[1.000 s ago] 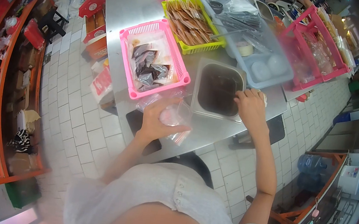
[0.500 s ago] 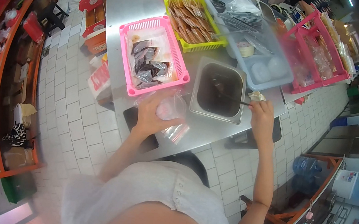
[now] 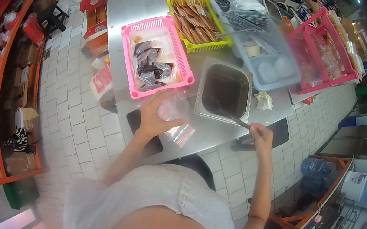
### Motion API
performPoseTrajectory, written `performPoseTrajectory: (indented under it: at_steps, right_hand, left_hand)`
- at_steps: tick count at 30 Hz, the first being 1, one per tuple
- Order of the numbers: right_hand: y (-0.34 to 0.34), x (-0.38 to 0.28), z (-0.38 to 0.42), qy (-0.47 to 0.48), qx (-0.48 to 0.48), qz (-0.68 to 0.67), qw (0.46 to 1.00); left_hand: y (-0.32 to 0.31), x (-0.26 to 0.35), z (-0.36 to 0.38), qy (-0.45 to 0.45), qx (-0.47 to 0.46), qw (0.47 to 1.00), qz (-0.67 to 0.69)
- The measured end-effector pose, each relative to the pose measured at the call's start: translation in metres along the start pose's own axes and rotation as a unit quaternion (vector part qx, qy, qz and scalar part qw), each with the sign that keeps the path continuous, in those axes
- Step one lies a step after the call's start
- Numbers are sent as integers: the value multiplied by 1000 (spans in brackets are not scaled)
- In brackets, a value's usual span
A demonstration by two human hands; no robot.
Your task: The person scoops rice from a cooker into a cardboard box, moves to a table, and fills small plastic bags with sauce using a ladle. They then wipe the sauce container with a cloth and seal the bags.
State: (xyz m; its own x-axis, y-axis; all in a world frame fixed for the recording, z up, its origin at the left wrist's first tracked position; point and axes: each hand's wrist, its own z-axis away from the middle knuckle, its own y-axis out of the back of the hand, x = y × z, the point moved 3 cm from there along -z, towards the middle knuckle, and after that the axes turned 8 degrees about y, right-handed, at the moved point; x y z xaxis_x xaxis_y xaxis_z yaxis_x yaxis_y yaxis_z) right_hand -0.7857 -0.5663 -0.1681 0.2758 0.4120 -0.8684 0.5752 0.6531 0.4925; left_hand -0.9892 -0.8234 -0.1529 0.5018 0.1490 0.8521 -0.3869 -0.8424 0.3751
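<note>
My right hand grips the dark handle of a spoon. Its far end dips into brown liquid in a square metal container, so the bowl is hidden. My left hand curls around a clear, round plastic cup resting at the table edge. Beside and partly under it lies a clear zip bag with red stripes. Just beyond that hand, a pink basket holds several small bags of dark liquid.
A yellow-green basket full of brown sachets and a translucent blue bin with packaging and tape stand behind. A crumpled white wad lies right of the metal container. A pink crate stands further right, orange shelves at left.
My right hand has moved down and toward me, swinging the spoon handle to the container's near right corner. The white wad shows more fully. My left hand stays almost still.
</note>
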Motion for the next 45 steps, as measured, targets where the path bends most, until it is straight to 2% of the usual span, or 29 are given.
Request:
performPoseTrajectory:
  at_steps: [2, 6, 12, 14, 19, 22, 27, 29, 31, 40, 45]
  right_hand:
    - [-8, 3, 12, -68, 19, -115, 991]
    - [-25, 17, 35, -135, 86, -183, 970]
    - [-44, 20, 47, -151, 115, -269, 944]
    - [-42, 16, 42, -153, 123, -277, 941]
    - [-16, -11, 20, -92, 153, -323, 930]
    - [5, -40, 7, -44, 166, -314, 934]
    - [25, -84, 1, 64, 196, -301, 931]
    - [26, -91, 3, 82, 210, -290, 930]
    - [29, -93, 6, 96, 222, -280, 929]
    - [36, -109, 18, 166, 254, -153, 940]
    - [41, -120, 23, 251, 318, -29, 914]
  left_hand:
    - [1, 0, 0, 12, -10, 1000, 13]
    - [-2, -8, -1, 38, -35, 997, 61]
    - [-13, -5, -6, 99, -39, 980, 167]
    - [-17, 0, -12, 79, -36, 985, 152]
    - [-34, 7, -36, 39, -34, 987, 150]
    - [-47, 17, -52, 48, -38, 992, 106]
    - [-73, 34, -70, 58, -109, 961, 246]
    - [-75, 43, -74, 31, -111, 965, 234]
    - [-79, 48, -76, 56, -127, 950, 280]
    - [-73, 67, -77, 40, -159, 933, 319]
    - [-72, 69, -77, 26, -146, 938, 314]
